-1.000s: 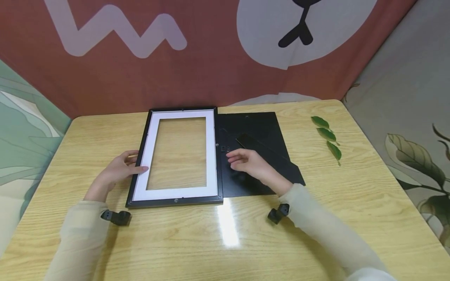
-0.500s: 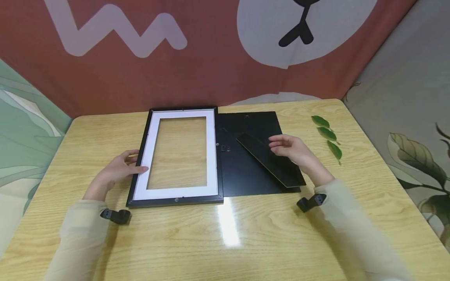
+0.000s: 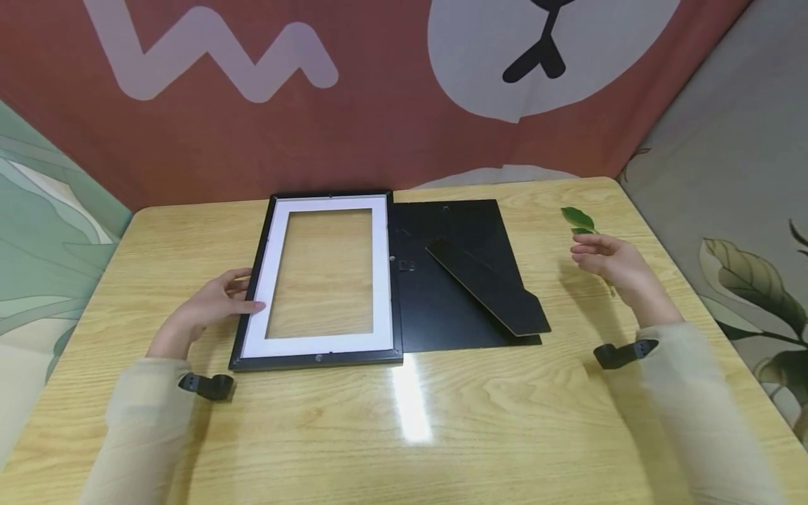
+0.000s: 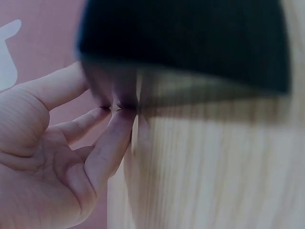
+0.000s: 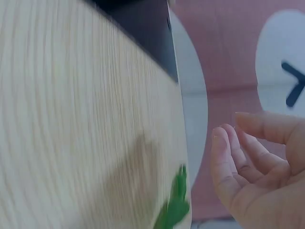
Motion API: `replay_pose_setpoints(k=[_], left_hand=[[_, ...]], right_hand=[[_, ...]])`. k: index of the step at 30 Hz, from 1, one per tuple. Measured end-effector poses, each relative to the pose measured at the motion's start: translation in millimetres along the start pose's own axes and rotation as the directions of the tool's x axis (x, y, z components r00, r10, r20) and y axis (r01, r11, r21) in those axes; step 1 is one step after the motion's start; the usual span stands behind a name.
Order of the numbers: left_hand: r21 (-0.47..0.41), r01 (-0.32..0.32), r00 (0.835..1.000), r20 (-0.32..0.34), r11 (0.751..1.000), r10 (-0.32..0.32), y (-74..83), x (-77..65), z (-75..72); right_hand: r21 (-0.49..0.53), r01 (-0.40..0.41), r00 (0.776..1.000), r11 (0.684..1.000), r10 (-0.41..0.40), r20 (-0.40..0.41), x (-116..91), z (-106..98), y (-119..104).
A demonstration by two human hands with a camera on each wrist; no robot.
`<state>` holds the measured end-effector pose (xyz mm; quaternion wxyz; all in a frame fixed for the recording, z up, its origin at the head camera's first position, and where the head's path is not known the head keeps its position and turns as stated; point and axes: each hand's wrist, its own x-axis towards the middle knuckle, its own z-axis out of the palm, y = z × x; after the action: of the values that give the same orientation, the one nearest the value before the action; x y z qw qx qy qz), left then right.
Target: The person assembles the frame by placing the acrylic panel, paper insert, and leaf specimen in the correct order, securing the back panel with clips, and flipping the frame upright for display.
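A black picture frame [image 3: 318, 360] with a white mat [image 3: 381, 280] lies on the table. My left hand [image 3: 211, 306] holds its left side, thumb over the border and fingers along the outer edge. In the left wrist view the hand's [image 4: 66, 148] fingertips reach down to the tabletop beside the dark frame. My right hand [image 3: 615, 266] hovers over the green leaves [image 3: 577, 219] at the right, fingers loosely bent and holding nothing. It covers part of the lower leaves. The right wrist view shows the empty hand [image 5: 262, 167] above the table and a blurred leaf [image 5: 176, 205].
Right of the frame lies a black backboard [image 3: 419, 315] with a slanted easel stand [image 3: 486, 287] on it. The wooden table [image 3: 303, 435] ends at a red printed cloth [image 3: 379, 140] behind.
My right hand has moved right, from over the backboard, past the easel stand, to above the leaves. My left hand stays at the frame's left side.
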<state>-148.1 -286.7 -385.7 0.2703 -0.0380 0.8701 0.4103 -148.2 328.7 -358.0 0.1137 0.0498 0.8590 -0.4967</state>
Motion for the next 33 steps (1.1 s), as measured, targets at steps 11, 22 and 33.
replay_pose_setpoints(k=[11,22,33], left_hand=[[-0.015,0.013,1.0,-0.02,1.0,-0.013,-1.6,0.8,1.1],[-0.015,0.013,1.0,-0.007,1.0,-0.013,0.1,-0.3,1.6],[0.002,0.006,1.0,-0.02,1.0,-0.006,-1.1,0.0,1.5]], right_hand=[[-0.071,-0.091,0.995,0.993,0.088,-0.044,-16.0,-41.8,35.5],[-0.141,-0.202,0.979,0.969,0.204,-0.004,-17.6,-49.2,56.0],[-0.059,-0.221,0.974,0.973,0.223,0.034,-14.7,-47.9,64.8]])
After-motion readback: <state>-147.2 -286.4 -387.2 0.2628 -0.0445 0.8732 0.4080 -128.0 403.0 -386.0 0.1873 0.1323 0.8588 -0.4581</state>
